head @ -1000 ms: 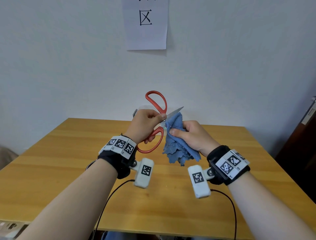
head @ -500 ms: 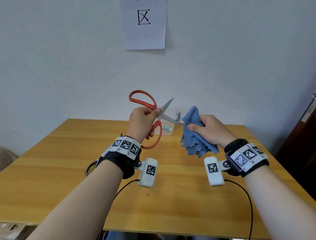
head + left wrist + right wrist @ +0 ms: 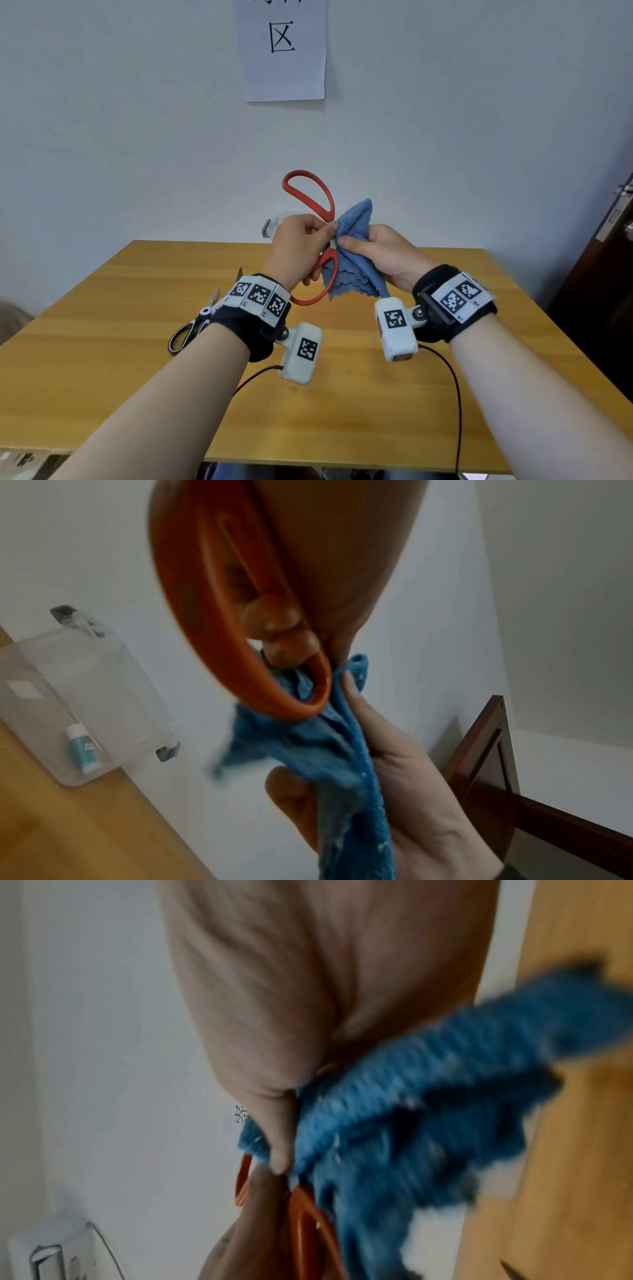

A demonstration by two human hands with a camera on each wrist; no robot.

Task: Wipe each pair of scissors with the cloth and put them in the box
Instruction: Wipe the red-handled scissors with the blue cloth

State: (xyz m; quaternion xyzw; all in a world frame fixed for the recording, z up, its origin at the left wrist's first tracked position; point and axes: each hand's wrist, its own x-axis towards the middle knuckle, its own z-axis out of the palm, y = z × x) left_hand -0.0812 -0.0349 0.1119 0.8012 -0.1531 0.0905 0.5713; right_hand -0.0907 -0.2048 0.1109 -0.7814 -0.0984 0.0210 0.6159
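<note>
My left hand (image 3: 301,240) grips the red-handled scissors (image 3: 310,195) at the pivot, held up above the far part of the table, handles spread. My right hand (image 3: 380,253) pinches the blue cloth (image 3: 356,270) and presses it against the scissors, so the blades are hidden in the cloth. The left wrist view shows a red handle loop (image 3: 205,631) against the blue cloth (image 3: 329,750). A clear plastic box (image 3: 68,696) stands by the wall, mostly hidden behind my left hand in the head view. Black-handled scissors (image 3: 191,329) lie on the table by my left wrist.
The wooden table (image 3: 342,411) stands against a white wall with a paper sign (image 3: 281,48). A small white and teal tube (image 3: 84,748) lies in the box. A dark wooden door (image 3: 603,274) is at the right. Cables hang from both wrist cameras.
Half a second ago the cloth was held apart to the right of the open blades. Now my right hand has brought it left onto the scissors and covers the blades.
</note>
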